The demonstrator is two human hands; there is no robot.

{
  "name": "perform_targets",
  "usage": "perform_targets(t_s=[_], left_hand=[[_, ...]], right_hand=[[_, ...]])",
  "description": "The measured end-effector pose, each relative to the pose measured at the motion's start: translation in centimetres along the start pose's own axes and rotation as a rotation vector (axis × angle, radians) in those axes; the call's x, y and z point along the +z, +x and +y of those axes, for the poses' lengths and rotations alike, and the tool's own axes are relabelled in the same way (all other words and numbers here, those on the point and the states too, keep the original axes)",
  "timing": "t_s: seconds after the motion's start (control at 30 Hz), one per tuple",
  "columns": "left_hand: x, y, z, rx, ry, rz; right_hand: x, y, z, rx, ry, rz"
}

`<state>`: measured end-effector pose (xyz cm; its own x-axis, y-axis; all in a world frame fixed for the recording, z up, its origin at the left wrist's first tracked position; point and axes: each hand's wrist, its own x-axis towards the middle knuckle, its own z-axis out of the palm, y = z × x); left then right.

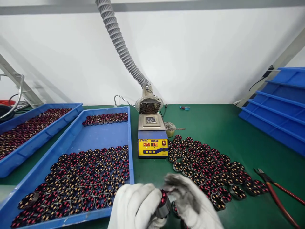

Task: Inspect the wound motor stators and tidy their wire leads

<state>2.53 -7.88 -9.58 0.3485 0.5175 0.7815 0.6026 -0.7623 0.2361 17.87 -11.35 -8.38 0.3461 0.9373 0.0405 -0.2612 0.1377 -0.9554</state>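
In the bottom middle, my left hand point(137, 205), in a white glove, is closed around a motor stator point(163, 206). The stator is a short metal cylinder with red windings at its top, held tilted. Beside it on the right is my right hand point(193, 202), its glove smudged grey at the fingers. That hand is curved toward the stator's top, but motion blurs its fingers, so their grip is unclear. Part of another stator point(175, 209) shows between the hands. Many loose stators point(207, 162) with red or gold windings lie on the green table to the right.
A yellow-fronted solder pot point(152, 148) stands ahead under a fume hose point(121, 47). Beside it is a small cup point(169, 133). A blue tray point(132, 165) of stators lies left, with another tray point(16, 154) beyond. Red-handled pliers point(274, 194) and stacked blue trays point(276, 111) are right.
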Motion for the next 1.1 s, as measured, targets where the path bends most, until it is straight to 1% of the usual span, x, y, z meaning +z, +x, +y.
perform_targets(t_s=[0.03,0.13,0.17,0.23,0.33,0.4,0.5,0.57,0.6,0.63,0.73,0.8,0.87,0.93,0.97,1.03,1.1], left_hand=[[-0.1,0.0,-0.3,0.02,-0.008,-0.038],[-0.5,0.7,-1.4,0.1,-0.07,-0.169],[-0.7,1.1,-1.6,0.118,-0.113,-0.188],[-0.9,2.1,-1.9,0.11,-0.23,-0.19],[-0.9,3.4,-1.7,0.01,-0.426,-0.193],[-0.7,3.7,-1.6,-0.115,-0.563,-0.201],[-0.6,3.3,-1.9,-0.323,-0.773,-0.16],[-0.7,2.6,-2.3,-0.424,-0.823,-0.152],[-0.7,2.3,-2.4,-0.438,-0.802,-0.158],[-0.8,2.0,-2.5,-0.419,-0.757,-0.165],[-1.0,1.8,-2.2,-0.25,-0.598,-0.196],[-1.1,2.1,-1.9,-0.187,-0.574,-0.181],[-1.0,2.6,-1.7,-0.185,-0.618,-0.182],[-0.8,3.1,-1.6,-0.214,-0.72,-0.153],[-0.7,3.3,-1.6,-0.25,-0.779,-0.142],[-0.3,3.6,-1.6,-0.363,-0.898,-0.099],[-0.1,3.7,-1.8,-0.482,-1.016,-0.028]], right_hand=[[0.4,0.0,0.4,0.074,0.042,-0.075],[1.5,0.0,1.6,0.237,0.23,-0.203],[1.7,0.1,1.9,0.294,0.315,-0.23],[2.0,0.2,2.5,0.37,0.442,-0.227],[2.1,0.3,2.8,0.445,0.52,-0.214],[2.2,0.3,2.6,0.501,0.569,-0.227],[2.2,0.1,2.0,0.58,0.647,-0.267],[2.1,0.0,1.4,0.602,0.677,-0.297],[2.1,0.0,1.2,0.601,0.687,-0.306],[2.1,-0.1,1.0,0.592,0.695,-0.308],[2.0,0.1,1.0,0.576,0.7,-0.303],[1.9,0.2,1.3,0.59,0.68,-0.313],[1.8,0.3,1.7,0.602,0.665,-0.328],[1.8,0.3,1.9,0.607,0.667,-0.347],[1.9,0.3,1.9,0.609,0.673,-0.359],[2.1,0.2,1.7,0.615,0.683,-0.386],[2.2,0.1,1.3,0.637,0.706,-0.416]])
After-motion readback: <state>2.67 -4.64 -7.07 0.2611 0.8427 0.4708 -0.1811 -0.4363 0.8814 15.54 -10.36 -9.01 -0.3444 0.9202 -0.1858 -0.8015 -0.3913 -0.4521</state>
